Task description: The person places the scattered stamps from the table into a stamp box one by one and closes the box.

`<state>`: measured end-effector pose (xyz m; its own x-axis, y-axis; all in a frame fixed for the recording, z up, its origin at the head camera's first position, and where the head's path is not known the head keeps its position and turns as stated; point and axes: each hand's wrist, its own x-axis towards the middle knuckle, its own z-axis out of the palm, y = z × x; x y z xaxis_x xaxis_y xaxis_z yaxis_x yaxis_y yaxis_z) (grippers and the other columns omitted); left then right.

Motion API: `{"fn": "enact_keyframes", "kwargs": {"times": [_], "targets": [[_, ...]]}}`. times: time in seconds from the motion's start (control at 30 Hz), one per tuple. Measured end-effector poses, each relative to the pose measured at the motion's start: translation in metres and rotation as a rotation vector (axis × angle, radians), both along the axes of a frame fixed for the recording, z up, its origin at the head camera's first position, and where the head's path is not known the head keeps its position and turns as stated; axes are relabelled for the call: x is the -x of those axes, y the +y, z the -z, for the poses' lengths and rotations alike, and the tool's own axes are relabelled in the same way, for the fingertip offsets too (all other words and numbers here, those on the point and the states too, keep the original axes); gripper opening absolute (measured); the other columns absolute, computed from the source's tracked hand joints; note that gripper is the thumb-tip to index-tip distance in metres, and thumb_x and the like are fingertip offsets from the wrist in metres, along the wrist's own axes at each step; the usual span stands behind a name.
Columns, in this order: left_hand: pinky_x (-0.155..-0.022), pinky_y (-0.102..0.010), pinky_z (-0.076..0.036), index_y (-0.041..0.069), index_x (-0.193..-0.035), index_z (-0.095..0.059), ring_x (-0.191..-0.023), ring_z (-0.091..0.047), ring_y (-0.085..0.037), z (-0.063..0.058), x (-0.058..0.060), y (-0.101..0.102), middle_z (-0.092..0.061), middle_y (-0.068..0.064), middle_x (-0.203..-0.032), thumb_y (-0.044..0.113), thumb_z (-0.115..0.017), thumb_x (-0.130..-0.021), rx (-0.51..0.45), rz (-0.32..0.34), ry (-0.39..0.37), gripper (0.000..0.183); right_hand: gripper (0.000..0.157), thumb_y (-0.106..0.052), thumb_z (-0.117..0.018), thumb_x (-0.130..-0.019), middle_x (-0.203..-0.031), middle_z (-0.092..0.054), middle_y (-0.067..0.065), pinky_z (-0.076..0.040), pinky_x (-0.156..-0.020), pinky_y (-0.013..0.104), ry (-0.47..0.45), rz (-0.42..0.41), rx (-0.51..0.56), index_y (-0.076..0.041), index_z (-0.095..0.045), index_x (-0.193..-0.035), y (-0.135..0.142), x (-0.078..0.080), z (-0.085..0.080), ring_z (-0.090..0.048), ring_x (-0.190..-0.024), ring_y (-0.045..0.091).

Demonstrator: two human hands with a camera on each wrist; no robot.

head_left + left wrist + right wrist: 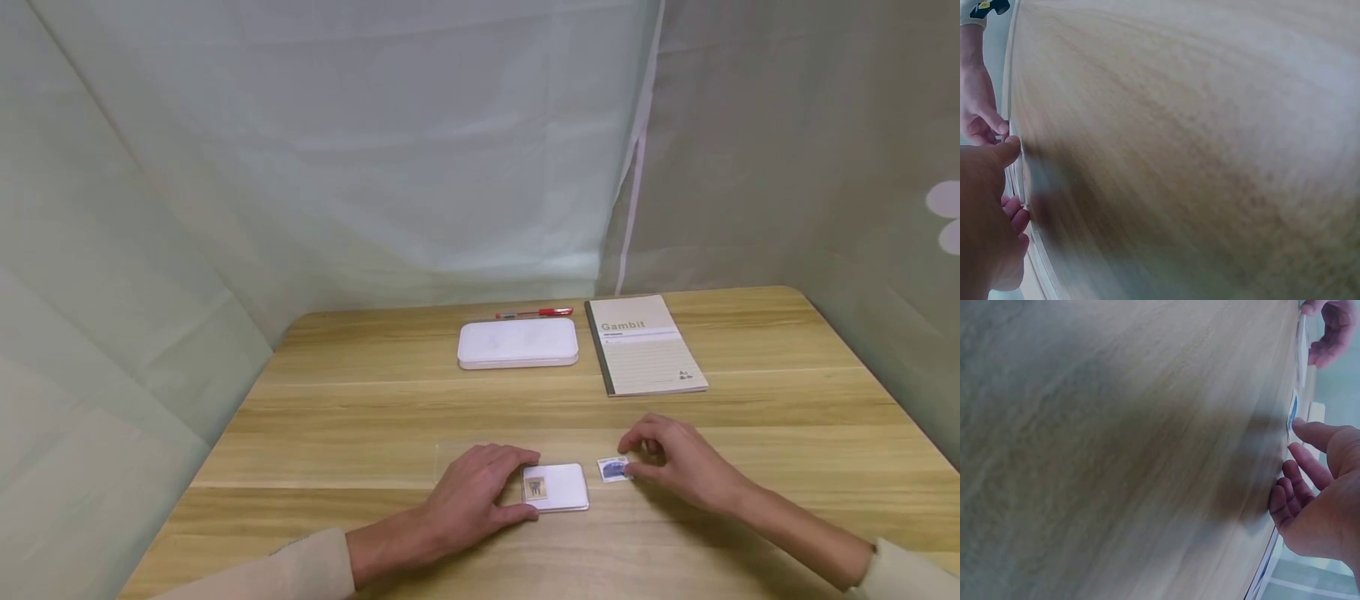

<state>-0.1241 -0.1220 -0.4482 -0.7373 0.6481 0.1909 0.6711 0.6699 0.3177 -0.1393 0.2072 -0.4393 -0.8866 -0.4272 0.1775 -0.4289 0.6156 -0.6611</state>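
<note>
A small white case with a clear rim [564, 492] lies flat near the front of the table. On its left part sits a tan stamp [536, 487] with a dark figure. My left hand [474, 500] holds the case by its left end, thumb at the near edge and fingers at the far edge. Just right of the case is a blue-and-white stamp [612, 468]. My right hand [678, 462] has its thumb and index finger at that stamp's right edge; the thumb [1313, 432] touches it in the right wrist view.
A larger white box [517, 343] lies farther back, with a red pen [536, 313] behind it. To its right is a notebook [647, 346]. A faint clear sheet [444, 454] shows beside the left hand. Pale curtains [450, 167] stand behind the table.
</note>
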Motion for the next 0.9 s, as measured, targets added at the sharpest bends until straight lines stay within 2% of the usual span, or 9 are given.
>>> {"fn": "enact_keyframes", "kwargs": {"times": [0.9], "targets": [[-0.109,-0.036,-0.050,0.016,-0.138,-0.065,-0.120,-0.064,-0.012,0.0024,0.0014,-0.0014,-0.071,0.007,-0.132,0.049,-0.083,-0.091,-0.021,0.017,0.031,0.060,0.020,-0.007,-0.089,-0.085,-0.090,-0.057,-0.007,-0.041,-0.063,0.024,-0.044,0.032,-0.016,-0.017,-0.073,-0.092,-0.0041,0.0004,0.0026,-0.048,-0.078,0.009]]}}
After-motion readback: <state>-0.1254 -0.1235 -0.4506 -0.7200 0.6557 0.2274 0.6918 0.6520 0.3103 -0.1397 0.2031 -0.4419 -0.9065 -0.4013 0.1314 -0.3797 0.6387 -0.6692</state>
